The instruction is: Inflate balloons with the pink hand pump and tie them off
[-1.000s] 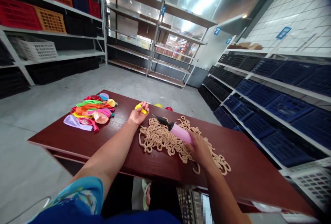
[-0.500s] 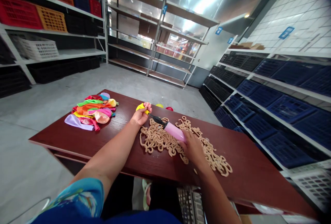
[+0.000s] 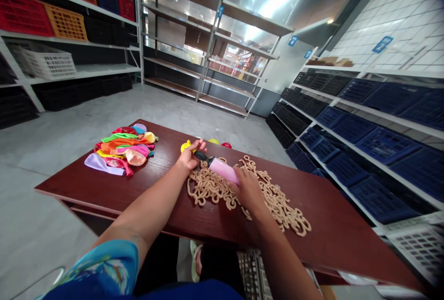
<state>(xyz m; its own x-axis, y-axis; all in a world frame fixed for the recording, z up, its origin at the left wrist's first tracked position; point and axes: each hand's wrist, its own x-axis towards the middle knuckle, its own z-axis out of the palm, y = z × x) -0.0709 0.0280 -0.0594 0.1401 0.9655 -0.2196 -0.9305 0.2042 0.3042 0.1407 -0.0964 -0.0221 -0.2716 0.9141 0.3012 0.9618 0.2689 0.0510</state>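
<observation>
- From my end I see the left hand (image 3: pixel 190 154) at the far side of the table, its thumb and fingers closed on a yellow balloon (image 3: pixel 185 145), a small, smooth, rounded bit of rubber bulging out on the wrist's left.
- I have the right hand (image 3: pixel 247 186) wrapped round the back end of a pump (image 3: pixel 224 170), a smooth pink cylinder, seemingly plastic.
- The pump's black nozzle (image 3: pixel 201 156) tapers toward the left hand and meets its fingers; I cannot tell whether the tip sits inside the balloon's neck, since the fingers hide it.
- Pump and yellow balloon are both held above the table, the pump slanting down toward the right wrist.
- Below the pump I see a heap of tan curls (image 3: pixel 215 186), matt, rope-like pieces bent into hooks and loops, tangled together and spread toward the right.
- Well to the left lies a pile of balloons (image 3: pixel 125 147), limp and wrinkled, in lilac, red, green, orange, pink and yellow.
- The table (image 3: pixel 138 207) is dark reddish brown with a faint sheen and fine grain.
- Just past its far edge I make out a rounded red thing (image 3: pixel 226 145) and a yellow-green one (image 3: pixel 213 141), both glossy.
- Around stand metal shelves (image 3: pixel 204 55) and slotted crates, some blue (image 3: pixel 378 143).
</observation>
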